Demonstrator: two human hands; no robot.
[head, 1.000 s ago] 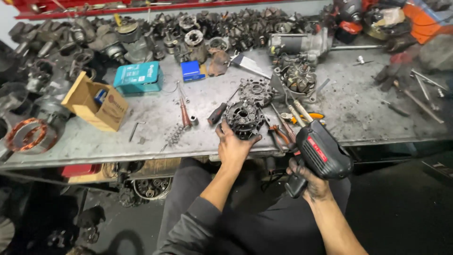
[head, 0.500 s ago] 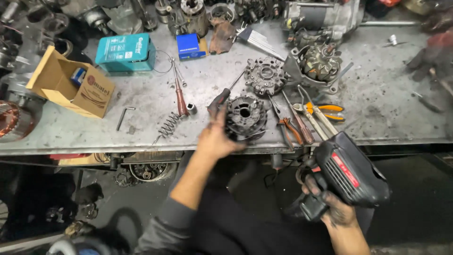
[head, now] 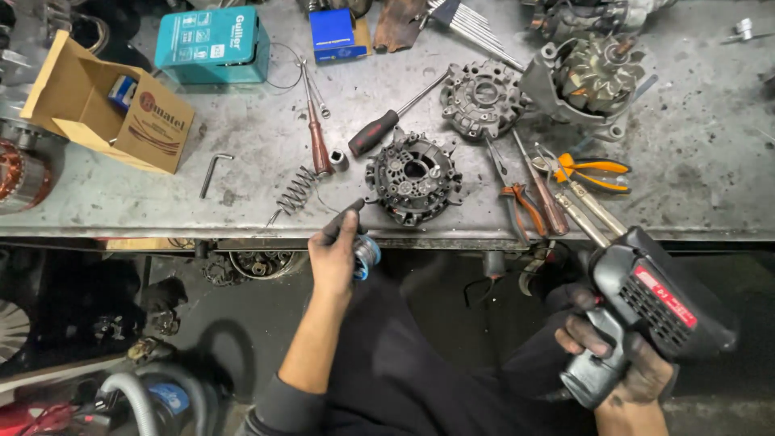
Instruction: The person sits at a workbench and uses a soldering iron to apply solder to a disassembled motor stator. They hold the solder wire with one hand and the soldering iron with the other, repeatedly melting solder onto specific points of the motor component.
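Observation:
My left hand (head: 335,252) is below the bench's front edge, closed around a small round metal part with a blue rim (head: 367,256). Just above it on the bench lies a dark round alternator end plate (head: 413,178). My right hand (head: 622,373) grips the handle of a heavy black power tool with a red label (head: 650,303), held low at the right, off the bench. A second grey end cover (head: 483,98) and an alternator housing with its rotor (head: 593,77) lie further back.
The steel bench (head: 710,169) carries a black-handled screwdriver (head: 375,133), a coil spring (head: 295,190), an Allen key (head: 211,172), orange-handled pliers (head: 593,172), more screwdrivers (head: 541,194), an open cardboard box (head: 109,109), a teal box (head: 211,44) and a small blue box (head: 333,36).
My left hand has come off the dark end plate and dropped below the bench edge, now holding the small blue-rimmed part. The right hand with the power tool has sunk lower right.

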